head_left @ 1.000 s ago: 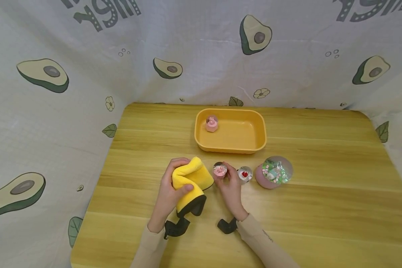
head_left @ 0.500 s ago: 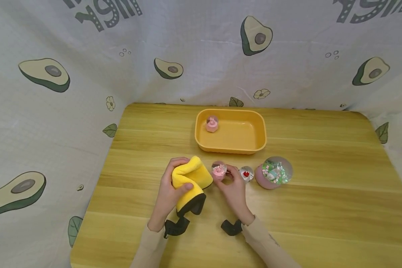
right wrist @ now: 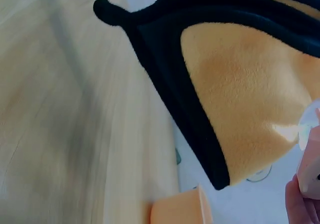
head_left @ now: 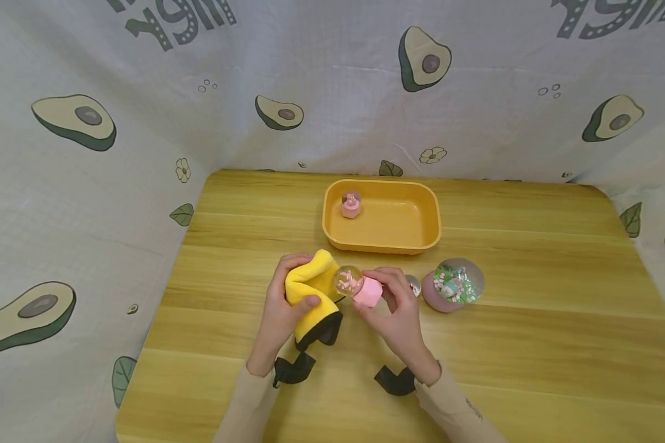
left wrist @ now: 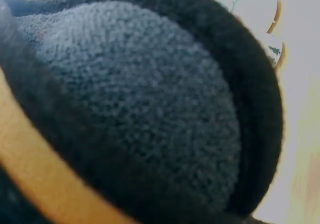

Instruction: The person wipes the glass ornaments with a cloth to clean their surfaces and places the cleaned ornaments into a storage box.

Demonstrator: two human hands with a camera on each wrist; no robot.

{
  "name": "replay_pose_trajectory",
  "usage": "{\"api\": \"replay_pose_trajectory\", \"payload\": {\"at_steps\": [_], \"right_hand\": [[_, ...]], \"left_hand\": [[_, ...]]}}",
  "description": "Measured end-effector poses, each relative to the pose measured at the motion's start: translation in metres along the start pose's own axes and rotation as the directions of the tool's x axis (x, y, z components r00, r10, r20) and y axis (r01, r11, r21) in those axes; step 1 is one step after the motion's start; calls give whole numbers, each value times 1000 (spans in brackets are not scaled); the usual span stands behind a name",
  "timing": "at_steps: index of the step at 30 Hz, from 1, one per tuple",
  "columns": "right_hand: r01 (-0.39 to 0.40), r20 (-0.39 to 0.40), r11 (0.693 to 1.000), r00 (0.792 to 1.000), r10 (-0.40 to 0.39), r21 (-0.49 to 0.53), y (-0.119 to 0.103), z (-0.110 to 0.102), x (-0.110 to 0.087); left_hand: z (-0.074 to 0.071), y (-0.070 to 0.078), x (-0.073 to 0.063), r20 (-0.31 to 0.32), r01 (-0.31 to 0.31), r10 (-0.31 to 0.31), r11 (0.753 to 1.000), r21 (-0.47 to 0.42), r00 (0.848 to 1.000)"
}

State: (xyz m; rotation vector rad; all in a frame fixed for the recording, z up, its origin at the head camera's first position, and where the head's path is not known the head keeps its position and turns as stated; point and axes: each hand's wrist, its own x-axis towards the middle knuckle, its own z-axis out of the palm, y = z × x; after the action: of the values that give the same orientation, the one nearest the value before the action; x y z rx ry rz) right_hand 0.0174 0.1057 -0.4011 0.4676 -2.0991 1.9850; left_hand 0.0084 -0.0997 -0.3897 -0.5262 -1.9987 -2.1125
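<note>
- small clear globe (head_left: 415,285): mostly hidden by the right hand (head_left: 397,311) in the head view
- left hand (head_left: 282,307): fingertips hidden behind the yellow cloth (head_left: 309,317)
- pink-based globe (head_left: 369,293): cut off by the right wrist view's right edge
- worktop (right wrist: 55,134): blurred there
- left sleeve (head_left: 246,406), right sleeve (head_left: 451,406): cut off below
- dark mark (head_left: 473,409): too small to read

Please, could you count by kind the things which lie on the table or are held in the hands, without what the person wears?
Yellow tray: 1
Yellow cloth: 1
Large globe: 1
Small globes: 3 (held globe, globe in the tray, partly hidden globe)
Total: 6
</note>
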Motion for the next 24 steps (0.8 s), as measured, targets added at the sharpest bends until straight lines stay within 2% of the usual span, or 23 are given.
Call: {"api": "replay_pose_trajectory", "payload": {"at_steps": [4, 17, 21, 24], "right_hand": [[49, 19, 997, 999, -50, 51, -3, 1, -1], [138, 42, 974, 988, -148, 177, -10, 4, 1], [117, 47, 977, 991, -127, 177, -12, 5, 2], [77, 44, 982, 995, -86, 171, -14, 4, 3]], "left_hand": [[2, 1, 2, 1, 13, -13, 1000, 4, 1000], [11, 1, 4, 3, 31, -31, 1000, 4, 1000], [18, 2, 4, -2, -2, 2, 1000, 5, 1000], [22, 4, 4, 62, -58, 55, 998, 40, 997]]}}
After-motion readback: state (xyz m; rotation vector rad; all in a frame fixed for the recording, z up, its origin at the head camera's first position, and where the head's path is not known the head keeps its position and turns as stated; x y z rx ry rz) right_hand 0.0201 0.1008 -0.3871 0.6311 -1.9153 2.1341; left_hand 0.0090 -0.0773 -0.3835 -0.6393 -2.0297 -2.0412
